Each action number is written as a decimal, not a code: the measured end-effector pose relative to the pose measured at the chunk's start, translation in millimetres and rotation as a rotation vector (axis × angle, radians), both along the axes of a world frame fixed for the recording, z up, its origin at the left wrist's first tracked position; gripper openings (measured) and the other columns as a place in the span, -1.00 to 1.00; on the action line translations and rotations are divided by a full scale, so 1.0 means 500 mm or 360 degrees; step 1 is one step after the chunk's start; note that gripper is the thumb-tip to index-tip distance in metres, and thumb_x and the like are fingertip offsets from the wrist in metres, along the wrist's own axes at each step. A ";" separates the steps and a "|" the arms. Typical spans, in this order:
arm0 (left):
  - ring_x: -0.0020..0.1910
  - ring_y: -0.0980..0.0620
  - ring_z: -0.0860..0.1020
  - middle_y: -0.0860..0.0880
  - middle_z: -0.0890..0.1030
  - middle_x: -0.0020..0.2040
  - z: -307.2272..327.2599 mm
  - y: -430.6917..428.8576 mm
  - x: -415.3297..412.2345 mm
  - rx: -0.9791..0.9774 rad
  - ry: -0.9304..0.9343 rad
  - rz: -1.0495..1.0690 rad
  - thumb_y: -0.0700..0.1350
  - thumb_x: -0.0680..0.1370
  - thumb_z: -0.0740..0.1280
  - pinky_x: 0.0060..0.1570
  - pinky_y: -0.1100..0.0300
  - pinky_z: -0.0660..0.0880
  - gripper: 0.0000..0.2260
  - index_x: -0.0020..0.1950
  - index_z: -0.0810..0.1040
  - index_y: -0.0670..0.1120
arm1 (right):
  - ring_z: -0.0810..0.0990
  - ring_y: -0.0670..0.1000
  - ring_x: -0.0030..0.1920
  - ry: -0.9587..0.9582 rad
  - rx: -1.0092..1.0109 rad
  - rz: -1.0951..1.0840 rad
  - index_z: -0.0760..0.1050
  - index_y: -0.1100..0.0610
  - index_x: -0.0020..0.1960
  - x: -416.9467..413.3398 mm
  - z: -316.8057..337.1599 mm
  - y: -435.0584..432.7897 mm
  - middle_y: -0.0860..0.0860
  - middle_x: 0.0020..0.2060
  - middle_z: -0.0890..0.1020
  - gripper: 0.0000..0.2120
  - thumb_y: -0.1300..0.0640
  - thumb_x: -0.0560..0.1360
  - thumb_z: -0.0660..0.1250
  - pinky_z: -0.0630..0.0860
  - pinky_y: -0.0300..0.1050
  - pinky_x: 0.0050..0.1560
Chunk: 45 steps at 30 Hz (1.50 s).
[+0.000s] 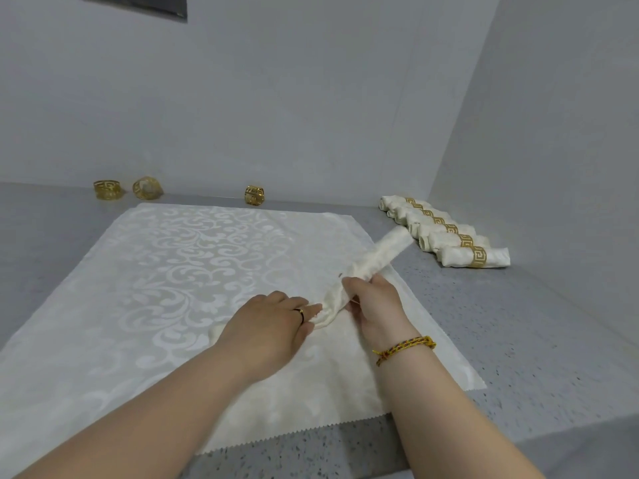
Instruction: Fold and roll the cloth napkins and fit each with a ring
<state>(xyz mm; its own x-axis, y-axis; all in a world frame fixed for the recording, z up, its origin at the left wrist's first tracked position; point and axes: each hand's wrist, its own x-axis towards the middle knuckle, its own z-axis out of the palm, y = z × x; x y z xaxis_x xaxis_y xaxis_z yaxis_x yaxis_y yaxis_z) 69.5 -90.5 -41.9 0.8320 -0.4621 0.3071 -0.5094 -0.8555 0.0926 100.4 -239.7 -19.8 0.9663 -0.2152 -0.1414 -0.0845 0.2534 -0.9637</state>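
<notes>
So you've got the rolled napkin (375, 259) in both hands, just above the big cloth (179, 271) that's spread flat on the counter (518, 340). Your left hand (273, 321) is palm down at the near end of the roll, with fingers and thumb pinching the bunched fabric there. Your right hand (375, 305) is right beside it, fingers curled round the roll a bit further along. Neither hand is wide open, and both are gripping the same napkin. From your right hand the roll runs away and to the right, and its far end hangs past the cloth's right edge, close to the finished rolls (460, 245).

Those finished rolls lie in a tidy slanted row on the right side of the counter, packed side by side, each with a gold ring around its middle. The row starts near the corner of the wall (311, 98).

3 loose gold rings (255, 195) sit along the back of the counter against the wall: 2 close together at far left, and 1 on its own just behind the cloth's far edge.

The cloth has a pale scroll pattern and a zigzag near edge. There's a band (301, 314) on a left finger and a braided bracelet (406, 347) on your right wrist.
</notes>
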 end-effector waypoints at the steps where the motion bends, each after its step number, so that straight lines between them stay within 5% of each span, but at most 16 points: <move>1: 0.32 0.12 0.27 0.20 0.30 0.39 0.004 0.000 -0.003 -0.0001 0.0008 -0.0002 0.18 0.30 -0.44 0.22 0.26 0.19 -0.21 0.45 0.15 0.14 | 0.50 0.08 -0.25 -0.0082 -0.0198 -0.0009 0.41 0.15 -0.23 0.000 -0.002 0.008 0.08 -0.30 0.50 -0.84 0.40 0.40 0.24 0.46 -0.10 -0.20; 5: 0.31 0.11 0.30 0.19 0.36 0.36 0.006 0.000 -0.001 -0.0126 0.0068 -0.0013 0.17 0.27 -0.40 0.25 0.27 0.17 -0.20 0.42 0.25 0.12 | 0.49 0.00 -0.21 -0.0414 -0.0732 0.0164 0.40 0.06 -0.13 -0.022 -0.014 0.037 0.01 -0.21 0.53 -0.79 0.35 0.36 0.22 0.45 -0.10 -0.14; 10: 0.27 0.07 0.37 0.13 0.48 0.24 0.027 0.003 -0.013 -0.0579 -0.0028 0.0109 0.08 0.47 0.27 0.15 0.37 0.15 -0.60 0.28 0.45 0.02 | 0.43 -0.01 -0.21 -0.0600 -0.1229 0.0302 0.45 0.15 0.00 -0.032 -0.023 0.036 -0.02 -0.25 0.50 -0.76 0.38 0.45 0.11 0.31 -0.33 -0.32; 14: 0.21 0.08 0.39 0.18 0.43 0.10 0.052 0.036 -0.025 -0.0789 0.0042 0.0310 0.06 0.36 0.45 0.10 0.31 0.22 -0.37 0.37 0.27 0.06 | 0.41 0.00 -0.19 -0.0655 -0.1510 0.0399 0.47 0.13 0.08 -0.034 -0.023 0.034 0.01 -0.19 0.50 -0.66 0.40 0.46 0.06 0.29 -0.39 -0.32; 19: 0.12 0.18 0.38 0.23 0.34 0.03 0.049 0.112 -0.055 -0.0914 0.0351 0.0336 -0.09 0.40 0.44 -0.11 0.40 0.26 -0.20 0.31 -0.09 0.30 | 0.45 0.03 0.14 -0.0686 -0.1939 0.0608 0.45 0.09 0.23 -0.034 -0.021 0.041 0.04 0.12 0.53 -0.52 0.42 0.43 0.06 0.32 -0.26 -0.01; 24: 0.16 0.12 0.44 0.20 0.38 0.13 0.009 0.165 -0.060 -0.0886 0.0625 0.0274 -0.10 0.43 0.37 0.09 0.29 0.36 -0.35 0.39 0.12 0.25 | 0.38 0.07 0.20 -0.0639 -0.2431 0.0713 0.35 0.07 0.31 -0.042 -0.017 0.057 0.07 0.17 0.45 -0.54 0.37 0.47 0.08 0.39 -0.12 0.10; 27: 0.18 0.11 0.46 0.08 0.45 0.29 -0.095 0.273 0.008 -0.0895 0.0600 0.0298 0.34 0.15 0.40 0.23 0.12 0.40 -0.41 0.12 0.36 0.26 | 0.38 0.07 0.13 -0.0621 -0.2596 0.0688 0.36 0.13 0.27 -0.048 -0.013 0.064 0.09 0.07 0.45 -0.57 0.39 0.45 0.07 0.33 -0.13 -0.07; 28: 0.20 0.14 0.44 0.08 0.42 0.33 -0.094 0.278 0.014 -0.1014 0.0552 0.0287 0.41 0.10 0.36 0.25 0.16 0.39 -0.42 0.06 0.38 0.26 | 0.37 0.07 0.08 -0.0631 -0.2652 0.0685 0.37 0.15 0.25 -0.050 -0.011 0.067 0.08 -0.01 0.43 -0.59 0.39 0.45 0.07 0.27 -0.14 -0.13; 30: 0.20 0.33 0.34 0.26 0.35 0.29 0.007 0.204 -0.029 -0.0876 0.0464 0.0138 0.14 0.33 0.31 0.19 0.48 0.27 -0.57 0.17 0.32 0.25 | 0.36 0.07 0.00 -0.0640 -0.2736 0.0676 0.38 0.18 0.20 -0.051 -0.010 0.071 0.05 -0.18 0.32 -0.64 0.38 0.45 0.07 0.18 -0.15 -0.16; 33: 0.31 0.32 0.20 0.26 0.21 0.32 0.072 0.075 -0.079 -0.0627 0.0302 0.0062 -0.03 0.38 0.01 0.21 0.60 -0.03 -0.43 0.42 0.17 0.08 | 0.40 0.11 0.09 -0.0628 -0.2786 0.0681 0.37 0.20 0.20 -0.052 -0.008 0.073 0.11 -0.05 0.44 -0.66 0.37 0.46 0.06 0.19 -0.13 -0.14; 35: 0.27 0.20 0.41 0.11 0.42 0.30 0.061 0.042 -0.080 -0.0213 0.0137 0.0085 0.04 0.39 -0.04 0.24 0.45 0.19 -0.42 0.36 0.37 -0.08 | 0.39 0.13 0.16 -0.0594 -0.2773 0.0703 0.34 0.20 0.25 -0.055 -0.007 0.074 0.14 0.13 0.45 -0.64 0.35 0.49 0.05 0.28 -0.10 -0.02; 37: -0.07 0.19 0.62 0.10 0.66 -0.03 0.044 0.029 -0.065 0.0008 0.0032 0.0171 0.03 0.38 0.02 -0.03 0.36 0.48 -0.53 0.06 0.63 -0.06 | 0.38 0.12 0.20 -0.0586 -0.2707 0.0727 0.32 0.20 0.29 -0.057 -0.008 0.069 0.12 0.20 0.44 -0.63 0.33 0.51 0.04 0.30 -0.11 0.10; 39: -0.22 0.21 0.63 0.14 0.67 -0.18 0.034 0.031 -0.058 0.0162 0.0015 0.0174 0.01 0.35 0.05 -0.07 0.35 0.44 -0.58 -0.05 0.67 -0.03 | 0.34 0.09 0.27 -0.0609 -0.2571 0.0789 0.27 0.17 0.36 -0.054 -0.011 0.061 0.09 0.29 0.40 -0.59 0.32 0.52 0.04 0.26 -0.14 0.21; 45: -0.06 0.16 0.63 0.06 0.66 0.00 0.024 0.049 -0.061 0.0225 0.0078 0.0233 0.05 0.37 0.00 -0.05 0.32 0.51 -0.51 0.09 0.62 -0.02 | 0.22 -0.06 0.40 -0.0512 -0.1644 0.0988 0.26 0.11 0.39 -0.058 -0.008 0.028 0.00 0.41 0.27 -0.48 0.38 0.46 0.14 0.12 -0.38 0.31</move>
